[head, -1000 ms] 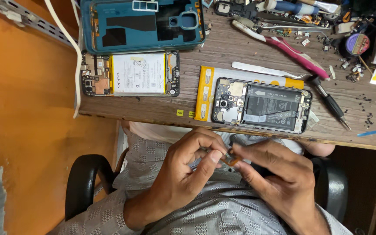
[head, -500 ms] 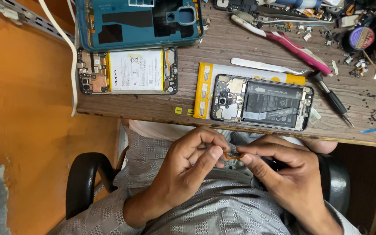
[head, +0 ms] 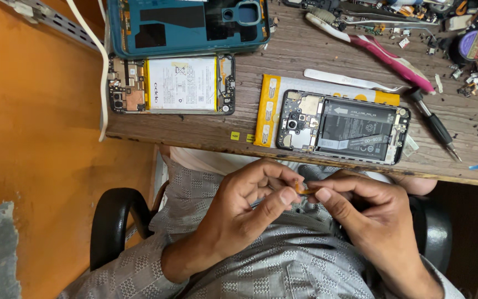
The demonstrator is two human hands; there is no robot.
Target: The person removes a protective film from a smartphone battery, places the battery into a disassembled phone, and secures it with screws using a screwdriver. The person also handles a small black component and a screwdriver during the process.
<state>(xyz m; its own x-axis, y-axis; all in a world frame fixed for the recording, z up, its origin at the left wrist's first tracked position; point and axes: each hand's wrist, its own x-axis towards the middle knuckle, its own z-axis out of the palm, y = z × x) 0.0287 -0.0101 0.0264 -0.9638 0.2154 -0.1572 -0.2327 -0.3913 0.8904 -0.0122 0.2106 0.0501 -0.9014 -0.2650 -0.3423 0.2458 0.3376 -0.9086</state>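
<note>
My left hand and my right hand meet over my lap, just below the front edge of the wooden table. Together their fingertips pinch a small orange-brown flat part; most of it is hidden by the fingers. Right above the hands, an opened phone with a black battery lies on a yellow packet. Further left rests a second opened phone with a white battery, and a teal back cover lies behind it.
Metal tweezers, a pink-handled tool, a black screwdriver and a purple roll lie among small loose parts on the table's right side. A white cable hangs at the left edge. Black chair arms flank my lap.
Both hands stay together on the small part with slight finger shifts. The view has drifted a little, so the table sits slightly differently in frame.
</note>
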